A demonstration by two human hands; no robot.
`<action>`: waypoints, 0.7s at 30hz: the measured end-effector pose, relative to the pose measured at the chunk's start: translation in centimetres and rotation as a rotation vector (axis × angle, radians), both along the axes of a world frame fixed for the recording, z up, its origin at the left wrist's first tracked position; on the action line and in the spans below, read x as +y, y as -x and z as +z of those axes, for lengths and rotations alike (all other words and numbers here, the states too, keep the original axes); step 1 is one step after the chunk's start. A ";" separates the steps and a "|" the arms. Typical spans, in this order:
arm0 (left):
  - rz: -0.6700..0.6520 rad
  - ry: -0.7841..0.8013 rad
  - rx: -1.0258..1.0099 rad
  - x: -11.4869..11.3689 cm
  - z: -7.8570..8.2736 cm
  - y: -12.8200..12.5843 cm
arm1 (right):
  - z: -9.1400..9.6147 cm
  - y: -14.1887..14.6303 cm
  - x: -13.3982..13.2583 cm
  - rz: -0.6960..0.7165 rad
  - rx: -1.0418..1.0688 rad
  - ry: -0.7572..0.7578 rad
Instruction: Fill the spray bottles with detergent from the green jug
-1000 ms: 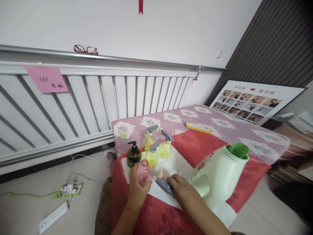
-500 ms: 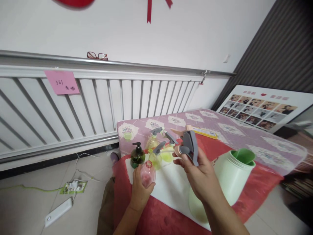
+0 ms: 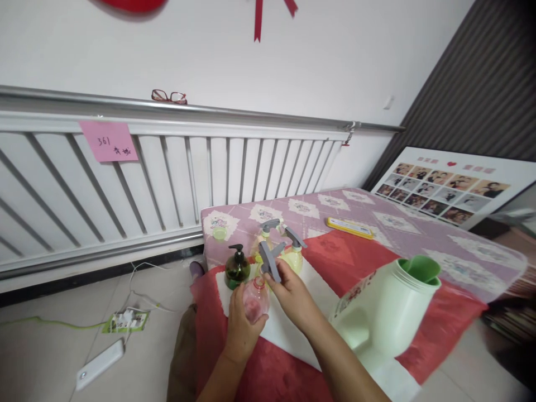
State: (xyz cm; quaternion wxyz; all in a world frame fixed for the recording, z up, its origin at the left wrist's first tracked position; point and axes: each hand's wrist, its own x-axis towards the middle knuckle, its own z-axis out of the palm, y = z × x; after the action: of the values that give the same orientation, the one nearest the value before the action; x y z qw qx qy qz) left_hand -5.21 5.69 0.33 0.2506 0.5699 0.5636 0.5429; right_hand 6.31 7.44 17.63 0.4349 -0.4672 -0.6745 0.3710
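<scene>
My left hand (image 3: 245, 326) is wrapped round a pink see-through bottle (image 3: 255, 303), its red-rimmed mouth uncovered and facing up. In my right hand (image 3: 291, 290) is a grey trigger spray head (image 3: 270, 261), held just above and beside the bottle's mouth. Whether its lower end touches the mouth I cannot tell. A dark green pump bottle (image 3: 237, 271) stands left of the pink one. Behind my right hand are yellowish spray bottles (image 3: 295, 258) with grey triggers, partly hidden. To the right of my right forearm is a big pale green jug (image 3: 387, 312).
A white cloth (image 3: 324, 287) lies over a red sheet (image 3: 335, 251) on the flower-patterned bed cover (image 3: 397, 220). A yellow-edged box (image 3: 349, 228) and a small green lid (image 3: 219, 233) rest there. Behind runs a white radiator (image 3: 247, 167); at left, a power strip (image 3: 125, 320) sits on the floor.
My right hand has moved left and down, bringing the spray head from beside the jug to the pink bottle's mouth. My left hand still holds the bottle in nearly the same place.
</scene>
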 end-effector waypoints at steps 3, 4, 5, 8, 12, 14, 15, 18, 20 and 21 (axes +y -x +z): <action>0.001 -0.009 -0.013 0.0 -0.1 0.0 | -2.0 0.2 0.5 -0.018 -0.026 0.028; 0.004 -0.011 -0.015 0.0 -0.1 0.0 | -2.5 0.3 0.6 -0.026 -0.028 0.033; 0.007 -0.014 -0.016 0.1 -0.1 0.0 | -2.9 0.4 0.6 -0.033 -0.028 0.038; 0.009 -0.013 -0.014 0.1 -0.3 0.0 | -3.5 0.6 0.7 -0.045 -0.016 0.046; -0.001 -0.009 -0.007 0.2 -0.5 0.0 | -3.5 0.7 0.8 -0.014 -0.027 0.051; 0.009 -0.017 0.005 0.2 -0.6 0.0 | -3.4 0.6 0.9 -0.008 -0.038 0.048; 0.014 -0.020 0.014 0.2 -0.5 0.0 | -3.3 0.6 0.9 -0.010 -0.043 0.045; 0.017 -0.024 0.047 0.2 -0.3 0.0 | -2.9 0.4 0.9 -0.026 -0.057 0.037; 0.013 -0.025 0.055 0.1 -0.1 0.0 | -2.6 0.3 0.9 -0.038 -0.067 0.029; 0.010 -0.026 0.056 0.1 -0.1 0.0 | -2.5 0.2 0.9 -0.043 -0.074 0.025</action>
State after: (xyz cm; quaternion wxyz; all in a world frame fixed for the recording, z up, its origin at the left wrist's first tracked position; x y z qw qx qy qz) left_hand -5.20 5.83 0.25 0.2246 0.5851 0.5661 0.5354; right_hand 6.10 8.38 15.12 0.4118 -0.5003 -0.6752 0.3524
